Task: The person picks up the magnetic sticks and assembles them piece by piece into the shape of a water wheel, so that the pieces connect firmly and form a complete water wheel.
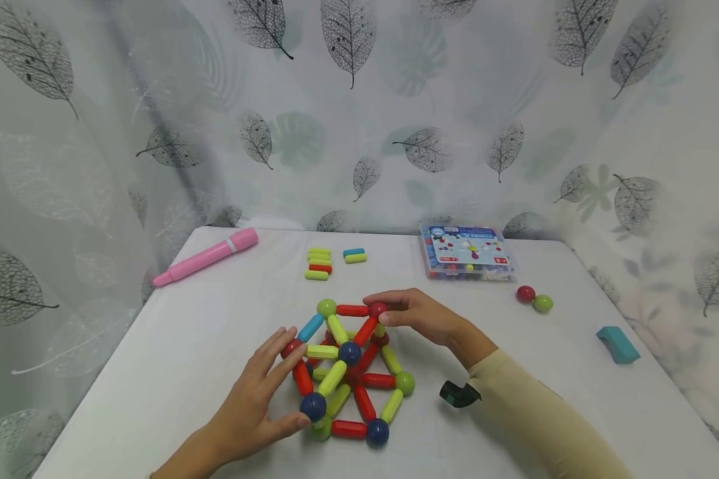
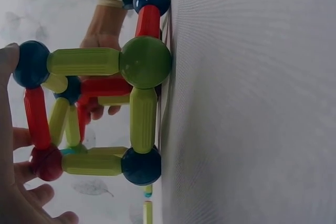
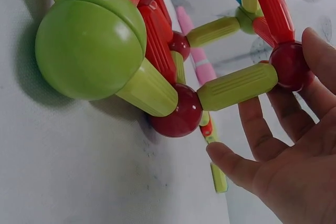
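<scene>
A frame of red, lime and blue rods joined by balls [image 1: 347, 366] stands in the middle of the white table [image 1: 156, 372]. My left hand [image 1: 275, 379] rests against its left side with fairly straight fingers: the thumb touches a dark blue ball [image 1: 313, 406] and the fingers lie by a red ball [image 1: 290, 347]. In the left wrist view the thumb [image 2: 8, 61] meets that blue ball [image 2: 31, 64]. My right hand [image 1: 388, 311] pinches the top red ball [image 1: 377, 309] at the frame's far right corner. In the right wrist view that ball [image 3: 289, 66] sits between the fingertips [image 3: 315, 51].
Loose rods [image 1: 319, 263] and two more [image 1: 355, 255] lie at the back. A pink pen-shaped thing [image 1: 206, 256] is at the back left and a clear parts box [image 1: 466, 253] at the back right. Near the right edge are a red ball [image 1: 526, 293], a green ball [image 1: 542, 303] and a teal block [image 1: 617, 344].
</scene>
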The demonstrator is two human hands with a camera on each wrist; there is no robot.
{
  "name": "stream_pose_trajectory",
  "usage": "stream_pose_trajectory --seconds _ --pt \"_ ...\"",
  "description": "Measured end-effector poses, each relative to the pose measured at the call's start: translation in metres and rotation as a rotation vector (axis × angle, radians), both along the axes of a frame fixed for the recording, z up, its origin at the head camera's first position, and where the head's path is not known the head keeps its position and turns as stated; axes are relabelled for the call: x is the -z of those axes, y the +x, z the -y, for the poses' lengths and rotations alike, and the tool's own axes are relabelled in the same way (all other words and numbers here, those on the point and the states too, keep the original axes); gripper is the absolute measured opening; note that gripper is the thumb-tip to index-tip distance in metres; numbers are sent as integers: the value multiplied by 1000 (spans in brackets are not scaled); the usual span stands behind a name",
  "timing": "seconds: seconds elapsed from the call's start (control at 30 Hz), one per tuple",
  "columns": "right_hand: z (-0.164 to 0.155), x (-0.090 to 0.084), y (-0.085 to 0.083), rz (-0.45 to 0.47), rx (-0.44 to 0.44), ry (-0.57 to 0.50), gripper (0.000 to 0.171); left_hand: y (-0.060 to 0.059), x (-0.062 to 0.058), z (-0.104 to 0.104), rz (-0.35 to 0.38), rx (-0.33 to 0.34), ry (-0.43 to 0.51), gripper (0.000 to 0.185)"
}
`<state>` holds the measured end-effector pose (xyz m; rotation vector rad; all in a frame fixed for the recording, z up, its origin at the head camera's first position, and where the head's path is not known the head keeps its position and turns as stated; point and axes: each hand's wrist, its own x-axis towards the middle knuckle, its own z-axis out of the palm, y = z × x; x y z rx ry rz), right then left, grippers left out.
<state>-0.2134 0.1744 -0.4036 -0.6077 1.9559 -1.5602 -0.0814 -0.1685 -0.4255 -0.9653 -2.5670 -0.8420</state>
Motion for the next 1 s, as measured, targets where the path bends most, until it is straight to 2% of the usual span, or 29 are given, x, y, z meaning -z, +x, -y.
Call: stream_pose_trajectory --seconds 0.4,0.77,0.87,0.93,1.0 --pt "2 1 0 -102 -83 -30 40 0 -1 0 5 -2 -2 93" --pt "1 6 3 -69 -24 -5 57 1 0 1 24 3 9 93" --pt "-9 5 11 -59 58 58 61 1 0 3 77 4 45 94" --pt "-19 6 21 -72 119 134 60 -1 0 5 144 -15 92 90" --pt "-28 6 34 -97 135 245 56 -5 1 7 247 -41 174 80"
